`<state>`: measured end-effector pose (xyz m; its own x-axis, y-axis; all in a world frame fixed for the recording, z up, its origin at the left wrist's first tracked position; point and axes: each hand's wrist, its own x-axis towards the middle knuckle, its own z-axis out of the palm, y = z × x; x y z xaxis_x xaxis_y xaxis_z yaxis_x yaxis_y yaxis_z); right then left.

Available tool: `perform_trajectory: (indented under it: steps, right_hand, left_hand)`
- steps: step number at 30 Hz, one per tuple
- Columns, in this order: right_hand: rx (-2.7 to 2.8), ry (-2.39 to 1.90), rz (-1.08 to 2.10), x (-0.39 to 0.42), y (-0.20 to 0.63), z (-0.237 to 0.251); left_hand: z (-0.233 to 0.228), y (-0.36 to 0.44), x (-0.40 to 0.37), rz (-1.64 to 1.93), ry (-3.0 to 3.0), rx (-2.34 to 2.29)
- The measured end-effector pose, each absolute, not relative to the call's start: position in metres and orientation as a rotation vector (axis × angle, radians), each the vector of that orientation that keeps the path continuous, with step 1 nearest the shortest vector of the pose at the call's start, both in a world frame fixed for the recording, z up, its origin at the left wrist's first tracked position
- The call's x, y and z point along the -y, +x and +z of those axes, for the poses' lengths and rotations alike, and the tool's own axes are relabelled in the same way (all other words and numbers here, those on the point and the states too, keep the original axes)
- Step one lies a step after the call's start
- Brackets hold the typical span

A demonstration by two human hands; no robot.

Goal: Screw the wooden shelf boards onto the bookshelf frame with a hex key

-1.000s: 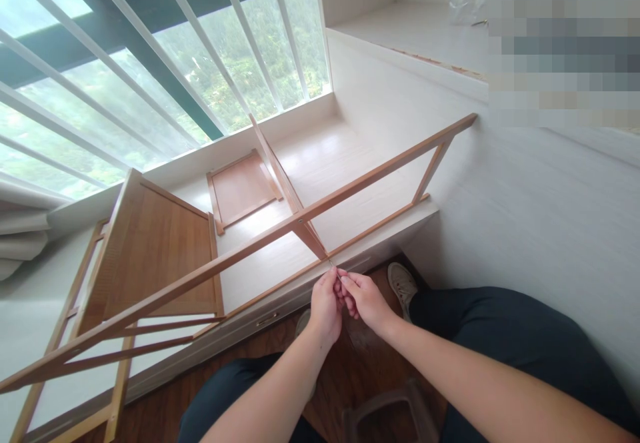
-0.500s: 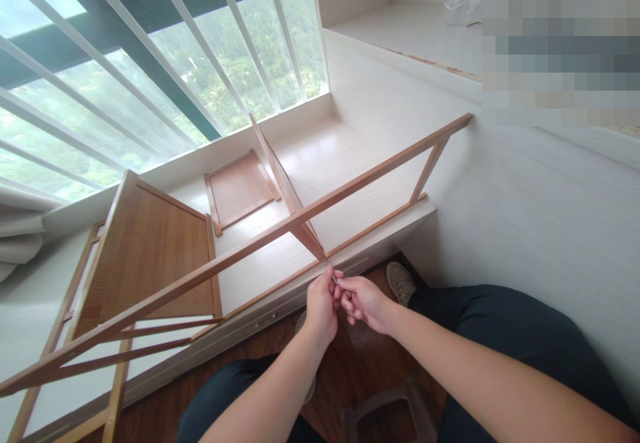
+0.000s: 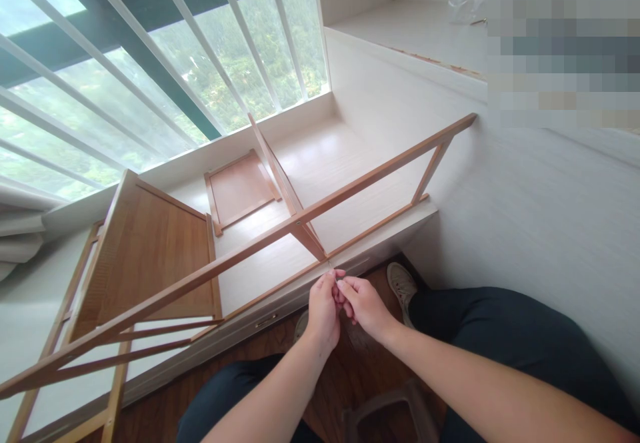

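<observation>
Where both hands' fingers (image 3: 339, 286) meet beside the wooden frame (image 3: 300, 215), something tiny stays unidentifiable.

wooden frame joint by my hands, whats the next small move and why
Probably ease both hands up to the joint. The left hand and right hand pinch something tiny, too small to identify, just below where the divider meets the lower rail.

Daylight pours through the big window (image 3: 150, 63) with its white slanted bars, green trees outside; below the window runs a pale white platform (image 3: 330, 156), a white wall (image 3: 540, 216) rises right, dark wood floor (image 3: 165, 410) nearest
</observation>
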<state>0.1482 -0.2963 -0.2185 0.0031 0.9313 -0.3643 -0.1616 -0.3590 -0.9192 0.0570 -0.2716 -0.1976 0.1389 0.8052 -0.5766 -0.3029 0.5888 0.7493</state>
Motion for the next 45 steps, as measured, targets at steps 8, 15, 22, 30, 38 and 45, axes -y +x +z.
perform_trajectory:
  steps: [8,15,22,30,38,45]
  right_hand:
    - [1.435,-1.646,1.009,0.296,0.157,-0.208]
    - [1.47,-1.662,1.015,0.295,0.159,-0.207]
    - [1.55,-1.695,0.93,0.295,0.16,-0.206]
    - [1.565,-1.708,0.926,0.294,0.161,-0.207]
    - [1.604,-1.738,0.895,0.296,0.16,-0.205]
    - [1.612,-1.742,0.895,0.296,0.16,-0.205]
  left_hand:
    - [-0.2,0.056,0.269,0.917,0.492,-1.215]
    - [-0.204,0.055,0.269,0.939,0.49,-1.187]
    - [-0.206,0.054,0.269,0.942,0.469,-1.175]
    - [-0.209,0.054,0.271,0.935,0.438,-1.168]
    - [-0.208,0.054,0.272,0.928,0.443,-1.148]
    - [-0.207,0.054,0.271,0.928,0.453,-1.139]
